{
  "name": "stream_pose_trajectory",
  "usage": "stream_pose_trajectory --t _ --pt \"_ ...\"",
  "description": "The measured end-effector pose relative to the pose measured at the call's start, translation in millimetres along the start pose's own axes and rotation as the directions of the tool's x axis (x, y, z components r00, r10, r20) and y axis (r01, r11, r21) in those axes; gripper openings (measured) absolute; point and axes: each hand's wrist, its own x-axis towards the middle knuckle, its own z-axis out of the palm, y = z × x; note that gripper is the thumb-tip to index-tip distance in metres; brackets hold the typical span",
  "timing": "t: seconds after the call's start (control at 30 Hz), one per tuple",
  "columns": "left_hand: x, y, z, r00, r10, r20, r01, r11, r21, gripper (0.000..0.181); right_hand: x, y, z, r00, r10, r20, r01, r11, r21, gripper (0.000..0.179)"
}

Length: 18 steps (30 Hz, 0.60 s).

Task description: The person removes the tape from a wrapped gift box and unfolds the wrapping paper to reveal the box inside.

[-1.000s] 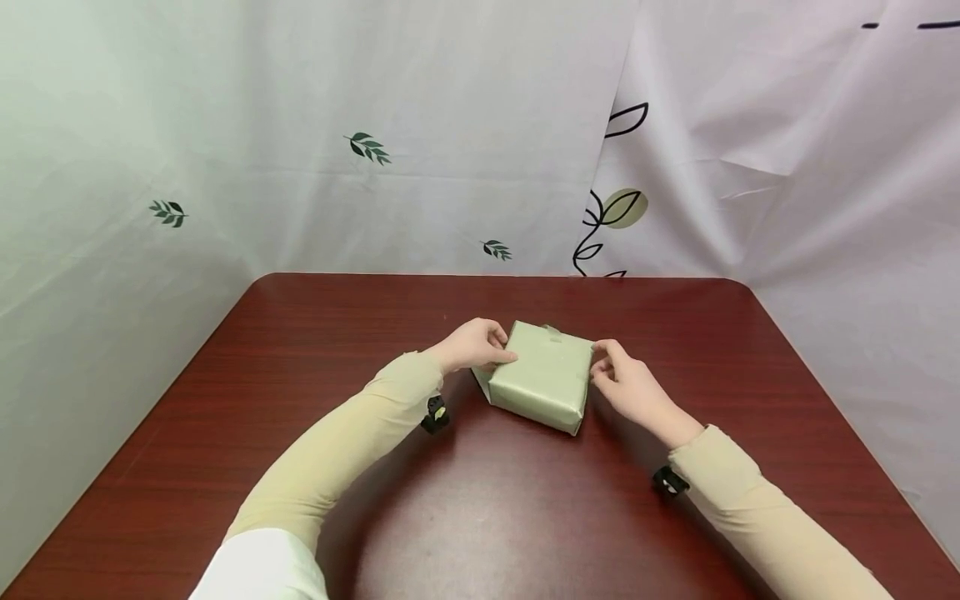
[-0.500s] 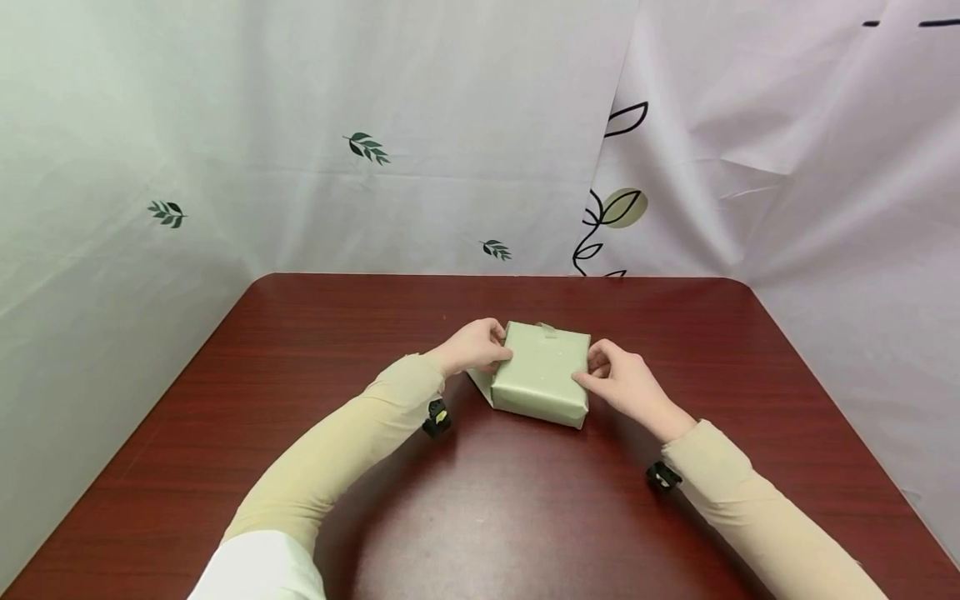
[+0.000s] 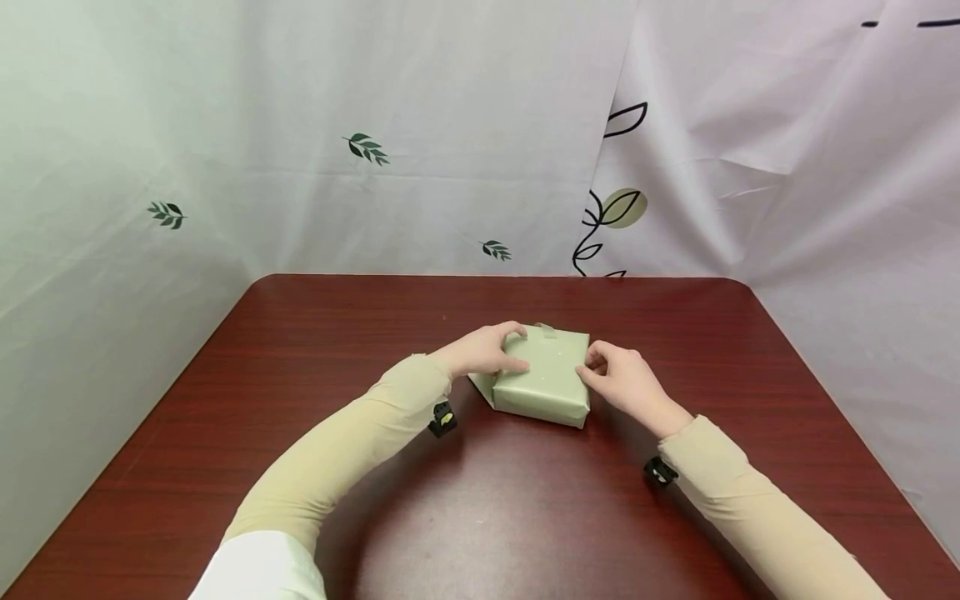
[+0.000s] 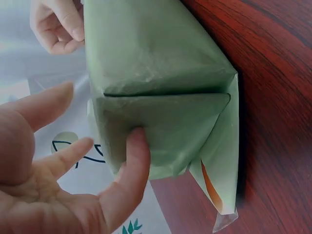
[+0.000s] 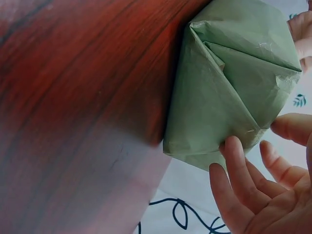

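A box wrapped in pale green paper (image 3: 546, 385) lies on the table between the hands. My left hand (image 3: 480, 352) reaches over its left end, thumb and fingers spread apart. One of its fingers (image 4: 138, 151) touches the folded paper there in the left wrist view. Below that fold a loose paper flap (image 4: 225, 170) sticks out, with clear tape at its tip. At the right end, where the paper (image 5: 207, 105) is folded into a triangle, my right hand (image 3: 628, 382) holds the edge between bent fingers and thumb.
The dark red wooden table (image 3: 480, 508) extends around the box on every side. White cloth (image 3: 450, 125) printed with leaves hangs behind it and along both sides. A small strip of tape or paper (image 3: 546, 329) stands up at the box's far edge.
The box has turned slightly and shifted a little left. The left hand has spread and moved right over the box's top. The right hand has come in to its right edge.
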Motion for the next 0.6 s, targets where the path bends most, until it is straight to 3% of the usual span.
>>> stream_pose_trajectory --t 0.13,0.4,0.6 --pt "-1.6 2.2 1.0 0.999 0.034 0.003 -0.035 0.993 0.112 0.058 -1.2 -3.7 -0.3 1.0 -0.022 0.0 0.022 0.998 -0.064 0.011" --pt "-2.6 4.3 4.1 0.999 0.045 -0.021 -0.041 0.987 0.157 0.059 -3.8 -19.1 1.6 0.999 -0.048 0.004 0.048 0.966 -0.255 0.01" --pt "-3.0 5.5 5.2 0.999 0.042 -0.03 -0.036 0.985 0.168 0.058 -5.5 -23.3 3.5 0.997 -0.071 -0.012 0.064 0.95 -0.306 0.011"
